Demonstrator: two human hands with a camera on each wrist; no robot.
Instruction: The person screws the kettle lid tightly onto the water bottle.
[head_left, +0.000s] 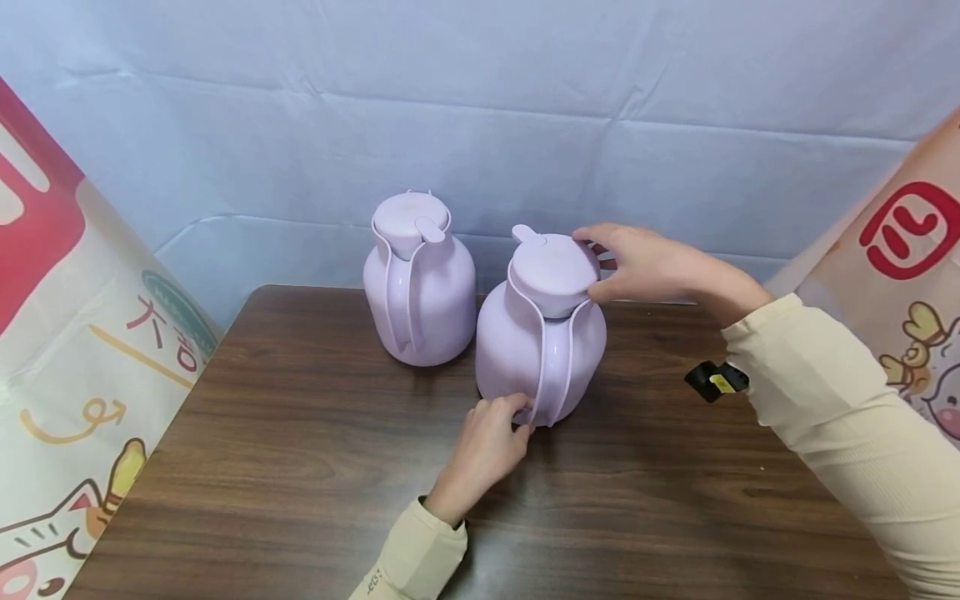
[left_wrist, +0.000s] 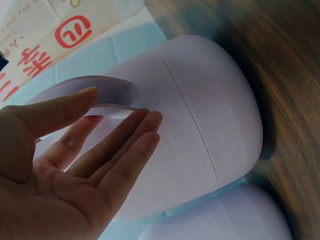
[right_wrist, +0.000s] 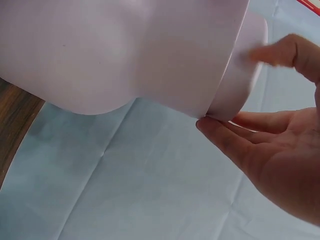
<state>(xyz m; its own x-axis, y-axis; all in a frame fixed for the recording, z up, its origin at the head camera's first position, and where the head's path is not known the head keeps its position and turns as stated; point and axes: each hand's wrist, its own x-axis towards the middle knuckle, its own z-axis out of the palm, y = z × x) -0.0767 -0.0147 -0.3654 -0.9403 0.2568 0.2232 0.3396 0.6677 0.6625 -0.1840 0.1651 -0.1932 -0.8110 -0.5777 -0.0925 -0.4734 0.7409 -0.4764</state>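
Two lilac thermos jugs stand upright, side by side. My right hand [head_left: 645,262] grips the lid [head_left: 555,267] of the right jug [head_left: 502,350] from its right side. In the right wrist view the fingers [right_wrist: 225,137] touch the lid's rim, and the blurred thumb is at its other side. Low on that jug, my left hand [head_left: 483,446] pinches the handle [head_left: 555,367] near its bottom end. The left wrist view has the thumb [left_wrist: 65,112] against the handle, with the other fingers reaching toward the jug's body. The left jug [head_left: 442,300] is untouched.
Both jugs stand on a brown wooden table [head_left: 300,467]. Behind hangs a pale blue cloth [head_left: 375,108]. Printed panels with cartoon figures flank the table at left [head_left: 75,333] and right [head_left: 900,275]. A black strap piece [head_left: 708,382] sticks out by the right sleeve.
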